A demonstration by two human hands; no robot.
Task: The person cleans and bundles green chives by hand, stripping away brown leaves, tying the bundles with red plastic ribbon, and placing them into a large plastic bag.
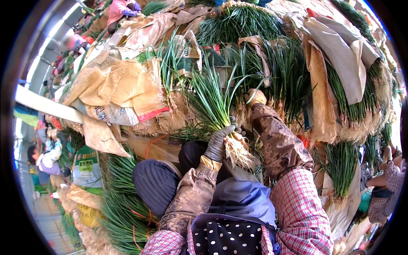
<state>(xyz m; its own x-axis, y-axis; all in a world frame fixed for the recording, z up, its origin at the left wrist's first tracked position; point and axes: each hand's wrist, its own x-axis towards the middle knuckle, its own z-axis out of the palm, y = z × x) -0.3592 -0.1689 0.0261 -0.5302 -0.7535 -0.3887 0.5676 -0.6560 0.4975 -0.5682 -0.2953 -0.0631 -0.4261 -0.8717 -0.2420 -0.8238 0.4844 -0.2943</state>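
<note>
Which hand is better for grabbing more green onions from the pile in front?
Probably the right hand: it is right at the green onion pile, while the left hand is busy gripping a green onion bunch just above its pale roots.

Your left hand (221,138), in a dark grey glove, closed round the base of a bunch of green stalks (211,100); leaves fan up and left, pale roots (239,152) hang below the fist. Your right hand (256,98), tan-gloved, is at the stacked greens (287,78) ahead, grip unclear. Brown patterned sleeve covers (278,138) on both your forearms. Tan sacking (121,83) drapes the stack to the left. Beside your striped knee (154,185), more green bundles (121,212), some with red ties. Co-worker in pink (117,12), upper left.
</note>
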